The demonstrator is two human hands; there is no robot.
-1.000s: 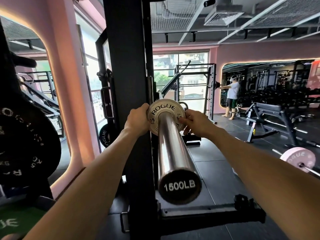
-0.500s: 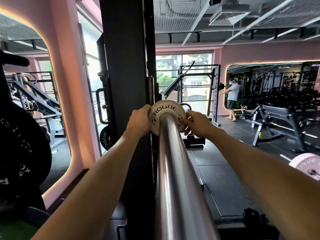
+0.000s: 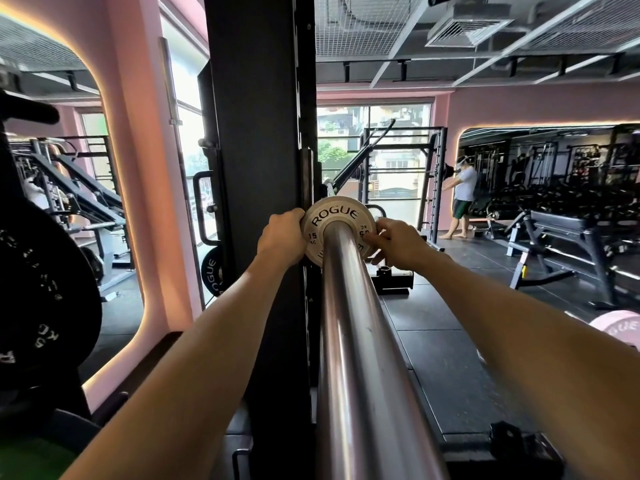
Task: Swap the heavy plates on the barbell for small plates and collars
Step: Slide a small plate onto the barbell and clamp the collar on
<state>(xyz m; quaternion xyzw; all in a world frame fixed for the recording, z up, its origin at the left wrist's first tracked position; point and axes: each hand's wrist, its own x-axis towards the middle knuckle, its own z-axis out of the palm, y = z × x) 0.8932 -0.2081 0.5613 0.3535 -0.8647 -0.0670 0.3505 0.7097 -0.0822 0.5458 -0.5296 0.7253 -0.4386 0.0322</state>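
Note:
A small pale ROGUE plate (image 3: 334, 213) sits far up the chrome barbell sleeve (image 3: 356, 341), which runs from the bottom of the view toward the rack. My left hand (image 3: 282, 239) grips the plate's left rim. On the plate's right rim my right hand (image 3: 394, 242) pinches with curled fingers. The sleeve's near end is out of view. A black collar (image 3: 383, 271) lies on the dark base below the plate.
The black rack upright (image 3: 256, 168) stands just left of the sleeve. A large black plate (image 3: 38, 299) hangs at the left edge, another black ROGUE plate (image 3: 213, 271) is stored behind the upright. A pink plate (image 3: 618, 325) shows at right. A person (image 3: 462, 195) stands far off beside benches.
The camera has come closer and lower along the sleeve, so its 1500LB end cap has left the view. Both hands stay on the small plate, which sits a little farther up the sleeve.

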